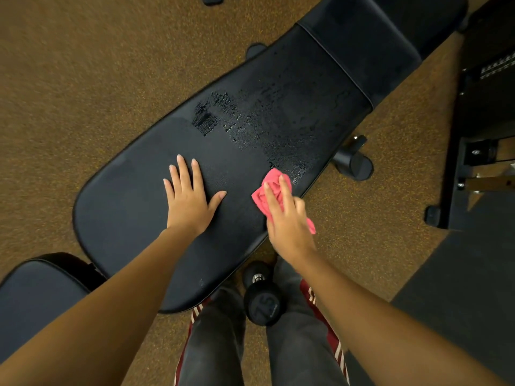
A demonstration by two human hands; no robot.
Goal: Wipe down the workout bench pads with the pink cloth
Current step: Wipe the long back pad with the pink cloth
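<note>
We're looking straight down on the long black vinyl bench pad (156, 207), which runs diagonally from lower left to upper right. Our left hand (189, 199) lies flat on it, palm down, fingers spread & straight, holding nothing; it sits approx mid-pad, toward the wider near end.

Our right hand (287, 215) is at the pad's right edge w/ the crumpled pink cloth (271, 188) under it. The fingers are curled partway over the bunched fabric, pressing it onto the vinyl; cloth shows past the fingertips & a corner pokes out by the wrist side. So the cloth is on the pad, right-edge side, just beside the left hand's thumb but not touching it.

Up-pad from the cloth there's a patch of wet droplets (250, 118) beaded on the vinyl, reaching from mid-pad down to just beside the cloth. Past a seam, a second black pad section (370, 32) carries on to the upper right.

At lower left, another black padded cushion (33, 296) sits apart from the main pad. On the brown speckled rubber floor (69, 79), betw. our legs in grey trousers w/ red-and-white side stripes (298, 344), lies a black dumbbell (262, 299) marked 7.5. Black metal gym equipment frame (473, 151) stands at right.
</note>
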